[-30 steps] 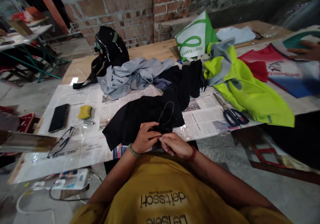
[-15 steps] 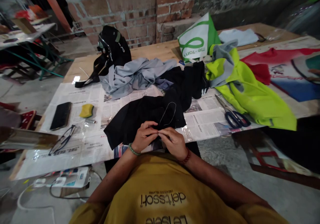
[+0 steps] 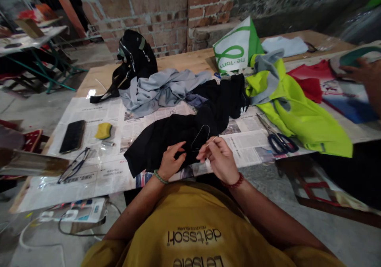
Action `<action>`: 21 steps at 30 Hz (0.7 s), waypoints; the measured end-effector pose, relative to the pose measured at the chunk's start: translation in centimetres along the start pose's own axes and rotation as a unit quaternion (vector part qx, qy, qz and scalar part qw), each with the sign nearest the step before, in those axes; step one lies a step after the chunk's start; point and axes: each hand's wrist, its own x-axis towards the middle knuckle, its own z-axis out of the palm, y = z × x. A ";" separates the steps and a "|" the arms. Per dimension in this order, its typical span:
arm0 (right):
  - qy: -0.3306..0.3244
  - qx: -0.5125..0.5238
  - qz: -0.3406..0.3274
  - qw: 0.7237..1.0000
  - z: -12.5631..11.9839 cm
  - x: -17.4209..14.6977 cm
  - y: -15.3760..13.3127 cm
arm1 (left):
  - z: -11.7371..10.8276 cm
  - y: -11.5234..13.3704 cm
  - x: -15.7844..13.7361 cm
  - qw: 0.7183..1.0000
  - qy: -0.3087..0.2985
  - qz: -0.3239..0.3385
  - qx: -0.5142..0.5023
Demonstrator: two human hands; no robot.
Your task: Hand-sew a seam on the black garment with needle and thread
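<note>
My right hand [image 3: 220, 160] is closed in a pinch, raised just over the near edge of the black garment [image 3: 160, 140]. A thin needle [image 3: 212, 141] slants up out of its fingertips. A pale thread [image 3: 200, 131] makes a loop on the dark cloth close to those fingers. To the left, my left hand [image 3: 172, 162] is at the garment's near side, thumb and fingers apart, with nothing seen between them. Whether its fingertips touch the cloth I cannot tell. The two hands are apart.
Newspaper [image 3: 98, 164] covers the table. Scissors [image 3: 276, 134] lie to the right beside a neon-yellow garment [image 3: 309, 116]. At left are a phone [image 3: 73, 136], a yellow sponge [image 3: 103, 131] and glasses [image 3: 76, 166]. Another person's hand [image 3: 361, 72] is at the right edge.
My hands, earlier fingertip to fingertip, have separated. The right one has moved right and up with the needle; the left one's fingers have spread. The other person's hand has come further into view.
</note>
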 end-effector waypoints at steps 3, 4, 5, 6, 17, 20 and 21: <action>0.025 0.023 -0.005 0.999 -1.1 1.3 -1.8 | 0.0 0.0 0.0 1.000 0.004 -0.001 0.001; 0.033 0.020 -0.019 0.999 -1.5 1.7 -2.3 | 0.0 0.0 0.1 1.000 0.005 -0.001 0.001; 0.039 0.015 -0.036 0.998 -1.9 2.2 -2.7 | 0.0 0.0 0.1 1.000 0.005 -0.001 0.001; 0.044 0.009 -0.056 0.997 -2.3 2.7 -3.1 | 0.0 0.0 0.1 1.000 0.005 0.000 0.000; 0.055 -0.096 -0.234 0.966 -4.1 8.9 -6.7 | 0.1 -0.2 0.1 1.000 0.000 -0.005 -0.002; 0.068 -0.108 -0.258 0.958 -4.7 10.3 -7.3 | 0.1 -0.2 0.1 1.000 -0.001 -0.006 -0.002; 0.072 -0.112 -0.265 0.955 -5.0 10.8 -7.5 | 0.1 -0.2 0.1 1.000 -0.002 -0.005 -0.001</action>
